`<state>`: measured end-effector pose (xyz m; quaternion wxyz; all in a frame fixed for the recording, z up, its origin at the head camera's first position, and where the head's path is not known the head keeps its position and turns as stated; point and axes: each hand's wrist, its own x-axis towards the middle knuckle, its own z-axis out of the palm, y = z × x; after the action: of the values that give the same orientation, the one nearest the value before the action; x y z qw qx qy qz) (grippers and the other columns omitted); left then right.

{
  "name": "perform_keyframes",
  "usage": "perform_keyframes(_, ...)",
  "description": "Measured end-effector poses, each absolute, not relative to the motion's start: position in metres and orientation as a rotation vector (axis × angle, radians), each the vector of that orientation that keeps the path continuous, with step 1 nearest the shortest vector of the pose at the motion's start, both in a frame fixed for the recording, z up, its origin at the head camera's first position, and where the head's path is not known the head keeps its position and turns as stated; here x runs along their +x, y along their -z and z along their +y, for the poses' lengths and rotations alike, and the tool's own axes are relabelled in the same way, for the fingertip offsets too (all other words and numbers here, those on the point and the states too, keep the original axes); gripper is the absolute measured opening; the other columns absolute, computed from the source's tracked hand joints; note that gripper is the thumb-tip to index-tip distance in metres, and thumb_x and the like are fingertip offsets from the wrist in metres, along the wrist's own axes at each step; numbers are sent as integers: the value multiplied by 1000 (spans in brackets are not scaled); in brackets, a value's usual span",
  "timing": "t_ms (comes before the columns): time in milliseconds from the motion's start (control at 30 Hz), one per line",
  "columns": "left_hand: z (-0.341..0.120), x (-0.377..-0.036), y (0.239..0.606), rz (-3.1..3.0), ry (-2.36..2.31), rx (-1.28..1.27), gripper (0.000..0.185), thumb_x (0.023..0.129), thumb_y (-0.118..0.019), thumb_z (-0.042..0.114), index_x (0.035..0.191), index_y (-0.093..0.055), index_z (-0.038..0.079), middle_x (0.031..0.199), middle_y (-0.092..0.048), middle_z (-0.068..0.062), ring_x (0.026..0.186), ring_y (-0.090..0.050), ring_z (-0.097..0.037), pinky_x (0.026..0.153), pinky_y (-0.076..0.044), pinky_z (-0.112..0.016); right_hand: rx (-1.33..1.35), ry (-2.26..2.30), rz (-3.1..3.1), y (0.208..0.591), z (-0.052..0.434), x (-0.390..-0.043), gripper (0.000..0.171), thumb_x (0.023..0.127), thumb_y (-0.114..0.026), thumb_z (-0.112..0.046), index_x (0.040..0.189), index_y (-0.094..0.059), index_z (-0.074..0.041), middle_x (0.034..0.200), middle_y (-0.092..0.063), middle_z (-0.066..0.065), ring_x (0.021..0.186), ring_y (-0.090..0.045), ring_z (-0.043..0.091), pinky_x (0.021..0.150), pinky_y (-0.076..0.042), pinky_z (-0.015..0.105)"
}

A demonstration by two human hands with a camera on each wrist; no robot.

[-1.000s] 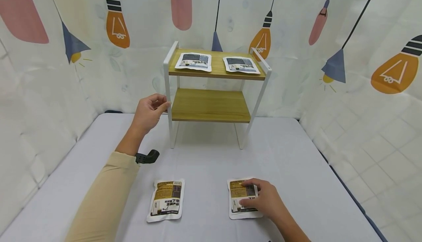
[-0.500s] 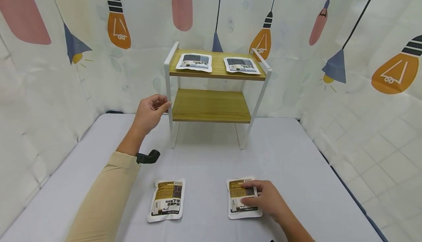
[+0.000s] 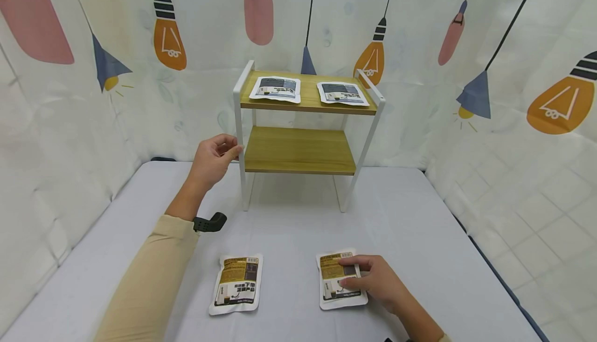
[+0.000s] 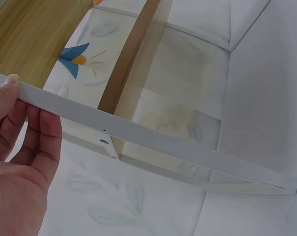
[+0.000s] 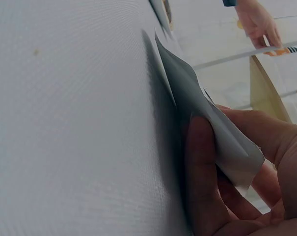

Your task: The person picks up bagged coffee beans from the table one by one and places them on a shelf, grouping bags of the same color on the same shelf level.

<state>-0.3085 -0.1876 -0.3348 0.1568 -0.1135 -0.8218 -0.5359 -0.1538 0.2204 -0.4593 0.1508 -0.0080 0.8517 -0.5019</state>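
Observation:
My left hand (image 3: 212,161) pinches the left white post (image 4: 153,139) of a small two-tier shelf rack (image 3: 300,150), thumb on one side and fingers on the other. My right hand (image 3: 375,280) grips the right edge of a flat white packet with a gold and white printed label (image 3: 332,269). In the right wrist view that packet (image 5: 202,105) is tilted, partly raised from the tablecloth, with fingers on both faces. A matching packet (image 3: 237,284) lies flat on the table to the left, untouched.
Two white packets with blue-grey labels, one left (image 3: 276,89) and one right (image 3: 343,94), lie on the rack's wooden top board (image 3: 308,85). A white cloth covers the table (image 3: 289,238). Curtains printed with lamps (image 3: 196,93) surround its back and sides.
The right packet has shifted slightly left and turned a little in my right hand. My left hand stays on the post. The whole view has drifted slightly.

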Motion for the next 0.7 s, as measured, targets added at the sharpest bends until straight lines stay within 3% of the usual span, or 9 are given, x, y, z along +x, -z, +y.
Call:
perform_keyframes(100, -188, -309, 336, -2351, 1532, -325, 31, 101, -66, 32, 113, -67, 3, 104, -65, -4, 109, -67, -20, 91, -56, -20, -43, 1454, 2449, 460, 220, -157, 47, 74, -92, -19, 118, -78, -18, 132, -68, 8, 120, -57, 24, 94, -45, 32)
perform_keyframes(300, -188, -310, 337, -2349, 1533, -326, 31, 101, -66, 31, 114, -67, 3, 108, -66, -9, 108, -67, -19, 93, -57, -22, -65, 1481, 2469, 463, 217, -167, 46, 75, -92, -22, 119, -77, -21, 135, -67, 7, 127, -56, 27, 98, -46, 36)
perform_keyframes(533, -188, -310, 337, -2349, 1526, -334, 29, 101, -65, 30, 114, -67, 4, 108, -67, -9, 107, -68, -18, 95, -57, -27, -52, 1573, 2404, 464, 213, -176, 51, 77, -91, -23, 125, -75, -18, 137, -66, 10, 127, -56, 28, 91, -52, 30)
perform_keyframes(700, -188, -310, 337, -2354, 1528, -334, 30, 102, -65, 30, 114, -67, 4, 110, -68, -10, 103, -69, -15, 92, -56, -21, -72, 1675, 2328, 460, 211, -182, 55, 78, -90, -19, 130, -71, -13, 134, -65, 15, 115, -58, 23, 83, -55, 26)
